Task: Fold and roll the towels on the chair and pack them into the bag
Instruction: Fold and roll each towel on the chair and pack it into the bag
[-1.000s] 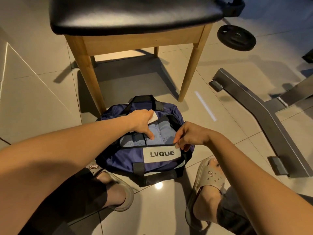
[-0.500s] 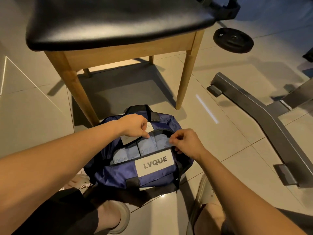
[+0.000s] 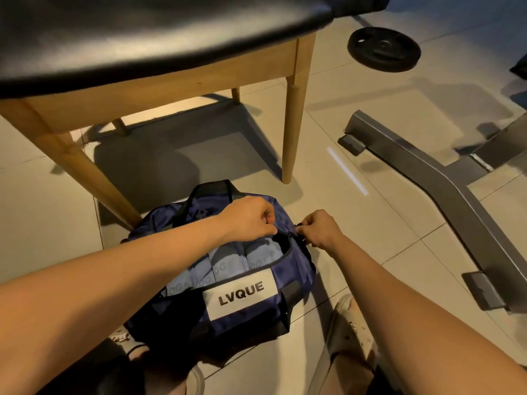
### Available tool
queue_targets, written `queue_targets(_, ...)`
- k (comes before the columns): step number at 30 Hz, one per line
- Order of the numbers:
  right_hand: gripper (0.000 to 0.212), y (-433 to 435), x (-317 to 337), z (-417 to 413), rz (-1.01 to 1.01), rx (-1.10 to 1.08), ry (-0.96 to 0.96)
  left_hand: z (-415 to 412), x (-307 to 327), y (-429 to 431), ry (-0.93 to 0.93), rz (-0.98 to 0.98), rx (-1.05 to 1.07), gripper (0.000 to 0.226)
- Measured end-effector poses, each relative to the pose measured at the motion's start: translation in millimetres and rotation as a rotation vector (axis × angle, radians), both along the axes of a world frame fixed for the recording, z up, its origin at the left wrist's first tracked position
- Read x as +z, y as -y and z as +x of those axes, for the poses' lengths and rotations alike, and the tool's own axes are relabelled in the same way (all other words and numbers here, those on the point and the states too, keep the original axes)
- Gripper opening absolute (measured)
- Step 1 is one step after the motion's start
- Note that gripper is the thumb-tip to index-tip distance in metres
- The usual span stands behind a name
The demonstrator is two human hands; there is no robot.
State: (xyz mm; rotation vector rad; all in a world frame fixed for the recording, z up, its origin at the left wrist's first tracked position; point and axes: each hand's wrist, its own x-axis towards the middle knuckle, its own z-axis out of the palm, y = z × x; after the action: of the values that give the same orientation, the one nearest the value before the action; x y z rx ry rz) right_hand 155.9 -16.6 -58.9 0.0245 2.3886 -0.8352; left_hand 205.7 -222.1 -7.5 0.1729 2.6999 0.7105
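A grey metal frame (image 3: 445, 183) is lying on the tiled floor (image 3: 342, 109); a black weight plate (image 3: 383, 49) is sitting beyond it, apart.

Beyond the left hand (image 3: 251, 220) and right hand (image 3: 316, 230), tile floor (image 3: 199, 161) runs free between the chair legs (image 3: 293, 132), under the overhanging black seat (image 3: 142, 38). Right of the right hand, floor lies open up to the steel bench base (image 3: 445, 189). Beneath the left hand, rolled towels (image 3: 228, 263) fill the bag (image 3: 291, 269).

"LVQUE" on bag (image 3: 288, 277) label
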Motion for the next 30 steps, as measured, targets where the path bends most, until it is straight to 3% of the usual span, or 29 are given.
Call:
queue_targets(5,0.017,-12.6,35.3,-10.4,-0.148,-0.086,0.166,-10.2,2.5,-23.6,0.042,0.019,-0.027,0.023)
queue_targets(11,0.01,-20.0,69.2,-21.9,-0.329,-0.207,0.344,-25.5,23.7,-51.5,-0.172,-0.138,-0.186,0.056)
queue_targets(14,0.016,-23.8,79.6,-26.5,-0.376,-0.263,0.379,-29.9,39.2,-62.5,-0.24,-0.242,-0.253,0.055)
queue_targets(17,0.015,-30.4,81.8,-24.5,-0.424,-0.306,0.401,-31.9,53.5,-70.5,-0.161,-0.274,-0.262,0.046)
queue_targets(23,0.013,-32.3,94.4,-20.2,-0.462,-0.27,0.361,-32.2,53.4,-62.9,0.068,-0.164,-0.038,0.028)
queue_targets(27,0.009,-27.3,105.8,-16.6,-0.505,-0.255,0.352,-29.2,54.7,-57.7,0.099,-0.029,0.143,0.029)
queue_targets(30,0.011,-27.4,108.8,-12.9,-0.513,-0.239,0.349,-24.9,50.4,-60.3,0.122,-0.035,0.218,0.03)
